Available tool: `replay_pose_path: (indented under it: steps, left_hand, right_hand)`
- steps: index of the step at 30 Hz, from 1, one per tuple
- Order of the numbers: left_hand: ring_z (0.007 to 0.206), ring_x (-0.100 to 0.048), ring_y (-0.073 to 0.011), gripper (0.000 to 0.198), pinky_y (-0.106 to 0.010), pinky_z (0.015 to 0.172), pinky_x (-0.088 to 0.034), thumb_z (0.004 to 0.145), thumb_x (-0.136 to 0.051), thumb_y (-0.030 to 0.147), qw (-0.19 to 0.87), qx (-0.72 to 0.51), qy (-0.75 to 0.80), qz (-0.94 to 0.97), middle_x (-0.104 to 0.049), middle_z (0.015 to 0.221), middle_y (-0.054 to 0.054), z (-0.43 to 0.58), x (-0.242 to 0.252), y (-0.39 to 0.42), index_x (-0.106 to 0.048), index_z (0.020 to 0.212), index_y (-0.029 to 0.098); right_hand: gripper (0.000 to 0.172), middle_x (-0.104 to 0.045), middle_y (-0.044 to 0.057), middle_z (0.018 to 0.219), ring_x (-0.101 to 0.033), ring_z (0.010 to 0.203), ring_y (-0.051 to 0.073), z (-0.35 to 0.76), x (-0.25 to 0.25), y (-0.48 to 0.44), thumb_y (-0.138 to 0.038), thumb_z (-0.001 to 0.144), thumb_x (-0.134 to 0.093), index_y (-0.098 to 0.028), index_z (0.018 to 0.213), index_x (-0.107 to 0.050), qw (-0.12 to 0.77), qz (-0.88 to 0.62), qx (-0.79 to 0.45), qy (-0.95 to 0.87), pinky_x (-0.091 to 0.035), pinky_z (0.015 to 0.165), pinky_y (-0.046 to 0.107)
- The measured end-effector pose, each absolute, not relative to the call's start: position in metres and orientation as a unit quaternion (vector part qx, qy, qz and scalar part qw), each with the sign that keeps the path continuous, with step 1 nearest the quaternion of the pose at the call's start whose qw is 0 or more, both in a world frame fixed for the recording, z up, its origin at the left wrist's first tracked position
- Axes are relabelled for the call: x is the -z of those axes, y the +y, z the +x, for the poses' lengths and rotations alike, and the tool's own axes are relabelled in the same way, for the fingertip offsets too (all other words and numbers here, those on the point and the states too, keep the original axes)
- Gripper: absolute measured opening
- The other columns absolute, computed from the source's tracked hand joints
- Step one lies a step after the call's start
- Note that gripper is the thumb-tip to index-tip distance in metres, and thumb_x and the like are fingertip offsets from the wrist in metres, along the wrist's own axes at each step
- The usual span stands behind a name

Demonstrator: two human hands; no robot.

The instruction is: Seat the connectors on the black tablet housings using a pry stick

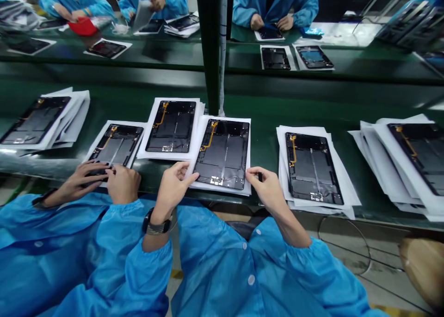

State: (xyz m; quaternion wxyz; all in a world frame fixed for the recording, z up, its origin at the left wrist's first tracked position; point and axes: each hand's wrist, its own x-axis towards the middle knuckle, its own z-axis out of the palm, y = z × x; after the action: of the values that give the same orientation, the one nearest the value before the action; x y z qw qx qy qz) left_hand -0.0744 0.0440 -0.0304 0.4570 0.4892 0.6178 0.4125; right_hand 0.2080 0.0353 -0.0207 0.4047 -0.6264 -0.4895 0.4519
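Observation:
An opened black tablet back (222, 153) with an orange flex cable lies on a stack of white paper sheets (247, 123) at the near edge of the green belt (263, 109). My left hand (172, 187), with a watch on its wrist, pinches the lower left edge of that paper between thumb and forefinger. At the stack's lower right corner, my right hand (267, 190) is closed in a pinch on a small dark piece that I cannot make out.
More tablets on paper lie left (171, 125), (116, 144), (34, 119) and right (312, 167), (421, 153). A neighbour's two hands (100, 178) work at the left one. A green post (209, 49) stands behind. People in blue coats work across the far belt.

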Motion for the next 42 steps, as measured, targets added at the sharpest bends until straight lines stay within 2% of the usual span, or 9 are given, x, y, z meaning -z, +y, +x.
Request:
replay_pose_path:
  steps: [3, 6, 9, 13, 22, 26, 33, 37, 42]
  left_hand:
    - [0.076, -0.059, -0.0149, 0.059, -0.028, 0.071, -0.050, 0.075, -0.084, 0.042, 0.402, -0.414, 0.638, 0.510, -0.068, 0.096, -0.004, -0.072, 0.033, 0.035, -0.070, 0.125, 0.015]
    - [0.088, -0.062, -0.0168, 0.064, -0.029, 0.077, -0.051, 0.082, -0.080, 0.038, 0.335, -0.418, 0.633, 0.559, -0.067, 0.110, -0.005, -0.071, 0.037, 0.023, -0.062, 0.142, 0.023]
    - [0.108, -0.063, -0.0230, 0.053, -0.036, 0.095, -0.052, 0.087, -0.078, 0.036, 0.257, -0.407, 0.620, 0.620, -0.064, 0.123, -0.007, -0.070, 0.045, 0.012, -0.067, 0.139, 0.028]
    - [0.122, -0.061, -0.0280, 0.042, -0.045, 0.110, -0.047, 0.093, -0.074, 0.036, 0.196, -0.406, 0.618, 0.644, -0.064, 0.129, -0.009, -0.067, 0.060, 0.004, -0.071, 0.134, 0.028]
    - [0.116, -0.062, -0.0264, 0.031, -0.045, 0.102, -0.052, 0.096, -0.072, 0.031, 0.114, -0.451, 0.606, 0.645, -0.069, 0.125, -0.009, -0.062, 0.079, -0.001, -0.076, 0.126, 0.028]
    - [0.118, -0.061, -0.0262, 0.035, -0.044, 0.099, -0.054, 0.095, -0.073, 0.028, 0.085, -0.477, 0.596, 0.640, -0.068, 0.130, -0.009, -0.059, 0.089, -0.001, -0.074, 0.130, 0.029]
    - [0.122, -0.061, -0.0273, 0.034, -0.046, 0.100, -0.056, 0.094, -0.073, 0.026, 0.075, -0.493, 0.586, 0.639, -0.068, 0.132, -0.009, -0.059, 0.098, -0.003, -0.075, 0.128, 0.030]
    - [0.128, -0.059, -0.0296, 0.042, -0.050, 0.107, -0.052, 0.092, -0.077, 0.027, 0.041, -0.480, 0.601, 0.638, -0.064, 0.138, -0.011, -0.059, 0.096, -0.003, -0.071, 0.134, 0.030]
    - [0.132, -0.058, -0.0305, 0.044, -0.051, 0.111, -0.049, 0.093, -0.075, 0.024, 0.061, -0.462, 0.577, 0.671, -0.063, 0.141, -0.011, -0.056, 0.090, 0.000, -0.069, 0.136, 0.031]
  right_hand:
    - [0.029, -0.066, 0.002, 0.072, -0.051, 0.066, 0.016, 0.204, 0.018, 0.033, -0.042, 0.080, -0.068, -0.016, 0.091, -0.072, 0.397, -0.635, -0.432, -0.502, -0.040, 0.065, 0.030]
    - [0.037, -0.061, -0.003, 0.066, -0.048, 0.060, 0.015, 0.202, 0.021, 0.031, -0.039, 0.081, -0.067, -0.016, 0.110, -0.066, 0.398, -0.640, -0.426, -0.501, -0.039, 0.062, 0.029]
    - [0.036, -0.057, -0.005, 0.065, -0.049, 0.059, 0.015, 0.202, 0.025, 0.030, -0.034, 0.084, -0.065, -0.018, 0.115, -0.062, 0.393, -0.644, -0.401, -0.520, -0.039, 0.063, 0.029]
    - [0.024, -0.055, -0.003, 0.068, -0.053, 0.062, 0.016, 0.202, 0.027, 0.034, -0.035, 0.087, -0.062, -0.020, 0.105, -0.066, 0.401, -0.641, -0.376, -0.536, -0.042, 0.066, 0.030]
    - [0.047, -0.058, 0.000, 0.068, -0.056, 0.067, 0.019, 0.202, 0.036, 0.067, -0.043, 0.089, -0.062, -0.011, 0.120, -0.074, 0.394, -0.663, -0.303, -0.560, -0.046, 0.074, 0.032]
    - [0.044, -0.059, 0.002, 0.073, -0.056, 0.068, 0.019, 0.197, 0.039, 0.066, -0.037, 0.093, -0.058, -0.015, 0.127, -0.075, 0.380, -0.653, -0.242, -0.609, -0.045, 0.073, 0.032]
    - [0.038, -0.058, 0.000, 0.070, -0.056, 0.066, 0.019, 0.198, 0.038, 0.069, -0.037, 0.093, -0.061, -0.018, 0.123, -0.074, 0.367, -0.661, -0.268, -0.597, -0.044, 0.071, 0.031]
    - [0.027, -0.053, -0.003, 0.065, -0.052, 0.063, 0.016, 0.200, 0.039, 0.070, -0.044, 0.091, -0.065, -0.019, 0.100, -0.070, 0.402, -0.667, -0.295, -0.554, -0.041, 0.067, 0.030]
    - [0.031, -0.063, 0.001, 0.069, -0.055, 0.067, 0.017, 0.207, 0.038, 0.071, -0.048, 0.090, -0.062, -0.021, 0.073, -0.060, 0.402, -0.652, -0.348, -0.540, -0.041, 0.069, 0.030]
